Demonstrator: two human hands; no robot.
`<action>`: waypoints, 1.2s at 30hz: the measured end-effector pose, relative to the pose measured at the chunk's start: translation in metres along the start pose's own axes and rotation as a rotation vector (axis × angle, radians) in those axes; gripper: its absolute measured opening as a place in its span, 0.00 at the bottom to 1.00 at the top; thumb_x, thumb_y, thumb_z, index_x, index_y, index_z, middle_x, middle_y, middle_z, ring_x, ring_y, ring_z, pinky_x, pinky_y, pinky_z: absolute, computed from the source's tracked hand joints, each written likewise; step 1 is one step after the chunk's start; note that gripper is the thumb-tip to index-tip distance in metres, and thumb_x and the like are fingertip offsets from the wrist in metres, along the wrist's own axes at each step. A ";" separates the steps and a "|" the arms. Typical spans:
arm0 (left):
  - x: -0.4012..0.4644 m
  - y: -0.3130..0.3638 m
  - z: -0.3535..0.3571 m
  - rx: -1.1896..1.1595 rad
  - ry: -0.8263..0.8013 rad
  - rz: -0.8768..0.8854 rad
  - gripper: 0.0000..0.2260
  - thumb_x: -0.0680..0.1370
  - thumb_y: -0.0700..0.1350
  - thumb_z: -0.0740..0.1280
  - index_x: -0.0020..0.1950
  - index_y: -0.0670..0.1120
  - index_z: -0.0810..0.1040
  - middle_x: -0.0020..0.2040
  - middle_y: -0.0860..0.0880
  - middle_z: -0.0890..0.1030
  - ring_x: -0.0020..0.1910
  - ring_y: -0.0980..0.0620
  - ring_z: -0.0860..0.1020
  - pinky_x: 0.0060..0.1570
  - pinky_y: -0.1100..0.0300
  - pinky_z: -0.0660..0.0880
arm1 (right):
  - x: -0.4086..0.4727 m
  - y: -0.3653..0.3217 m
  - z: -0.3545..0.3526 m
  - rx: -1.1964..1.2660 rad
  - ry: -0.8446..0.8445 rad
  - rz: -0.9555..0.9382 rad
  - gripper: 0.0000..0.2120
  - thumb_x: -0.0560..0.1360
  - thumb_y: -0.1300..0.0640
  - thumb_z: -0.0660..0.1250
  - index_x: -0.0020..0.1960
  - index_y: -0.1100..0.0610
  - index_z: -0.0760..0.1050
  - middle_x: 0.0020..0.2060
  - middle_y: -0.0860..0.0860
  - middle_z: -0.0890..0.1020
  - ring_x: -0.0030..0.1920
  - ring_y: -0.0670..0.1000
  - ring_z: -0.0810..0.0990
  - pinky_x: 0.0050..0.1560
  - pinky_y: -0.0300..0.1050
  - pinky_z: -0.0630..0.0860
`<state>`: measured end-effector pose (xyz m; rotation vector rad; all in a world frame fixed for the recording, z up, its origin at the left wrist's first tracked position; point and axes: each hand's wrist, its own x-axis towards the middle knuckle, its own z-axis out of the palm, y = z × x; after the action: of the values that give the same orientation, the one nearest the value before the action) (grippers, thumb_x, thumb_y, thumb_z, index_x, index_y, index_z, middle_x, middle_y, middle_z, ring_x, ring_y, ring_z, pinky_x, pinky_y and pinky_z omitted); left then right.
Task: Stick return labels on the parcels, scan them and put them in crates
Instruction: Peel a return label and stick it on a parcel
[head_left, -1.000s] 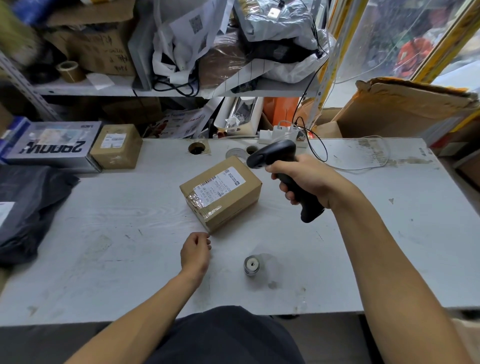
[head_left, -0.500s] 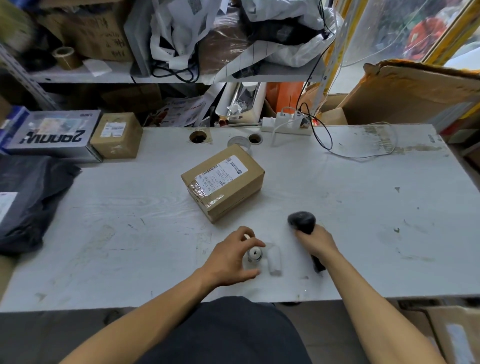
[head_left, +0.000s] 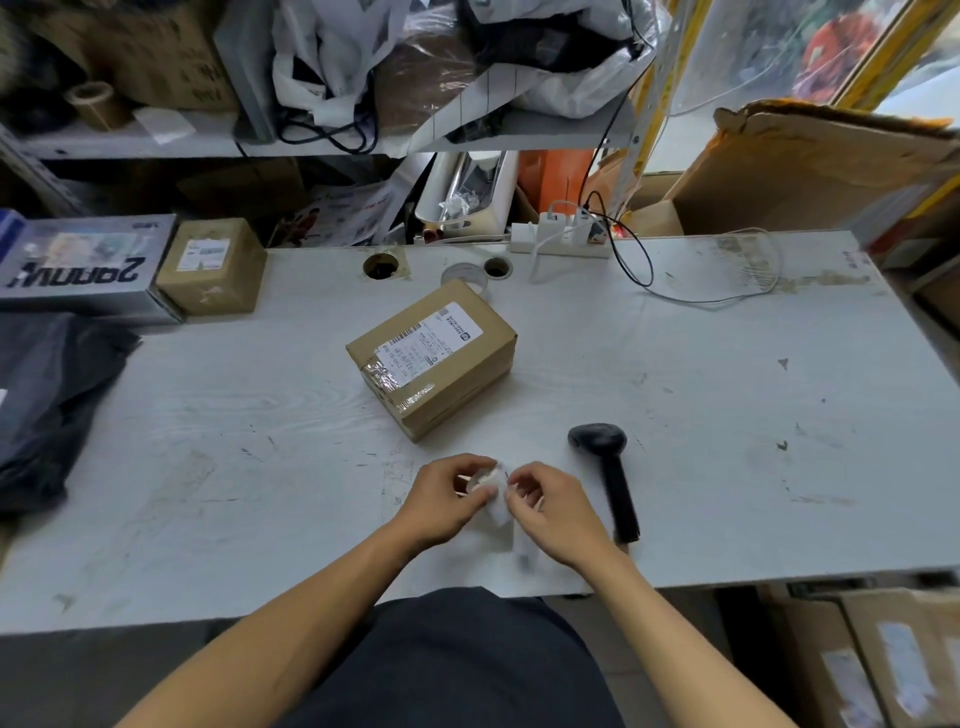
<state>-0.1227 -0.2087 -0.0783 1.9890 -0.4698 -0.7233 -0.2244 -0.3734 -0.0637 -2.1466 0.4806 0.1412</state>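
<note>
Near tabletop front edge: left hand (head_left: 441, 499) gripping label roll (head_left: 485, 478), right hand (head_left: 550, 512) pinching label end. Peel slowly, flat, before pressing onto box (head_left: 434, 358).

Both hands are meeting near the front edge of the tabletop (head_left: 727, 415). The left hand (head_left: 441, 499) is gripping a small roll of labels (head_left: 485, 479), and the right hand (head_left: 550, 512) is pinching the white strip (head_left: 500, 512) that is hanging from it. A black scanner (head_left: 608, 475) is lying just to the right of the hands, its head pointing away from the person. A cardboard parcel (head_left: 434, 358) with a printed label (head_left: 434, 345) on top is sitting just beyond the hands, turned at an angle. Well to the left of the parcel, a smaller box (head_left: 213, 267) is resting beside a long printed carton (head_left: 78, 267). A dark bag (head_left: 47, 400) is lying at the left edge. A white power strip (head_left: 561, 240) is sitting behind the parcel, its cables (head_left: 644, 270) looping across the tabletop.
</note>
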 end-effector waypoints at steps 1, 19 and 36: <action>0.000 0.001 -0.002 -0.025 -0.001 -0.023 0.13 0.77 0.43 0.73 0.61 0.52 0.83 0.55 0.54 0.84 0.51 0.58 0.82 0.51 0.65 0.79 | 0.002 -0.001 0.003 0.050 -0.006 0.042 0.08 0.77 0.50 0.69 0.55 0.49 0.79 0.44 0.43 0.81 0.44 0.43 0.79 0.47 0.41 0.78; 0.002 0.024 -0.020 -0.317 0.165 -0.159 0.12 0.78 0.44 0.73 0.58 0.57 0.79 0.56 0.57 0.82 0.54 0.57 0.82 0.50 0.60 0.80 | 0.019 -0.030 0.003 0.853 -0.026 0.389 0.11 0.75 0.61 0.75 0.56 0.64 0.80 0.47 0.58 0.87 0.49 0.55 0.86 0.48 0.44 0.82; -0.010 0.021 -0.009 0.066 0.267 0.222 0.22 0.71 0.54 0.79 0.63 0.49 0.83 0.56 0.56 0.83 0.51 0.62 0.80 0.46 0.66 0.80 | 0.024 -0.037 0.005 1.282 0.056 0.404 0.13 0.81 0.57 0.66 0.63 0.63 0.76 0.54 0.64 0.83 0.50 0.58 0.85 0.46 0.50 0.82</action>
<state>-0.1248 -0.2076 -0.0533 2.0182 -0.5483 -0.3026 -0.1876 -0.3570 -0.0447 -0.7919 0.7585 -0.0187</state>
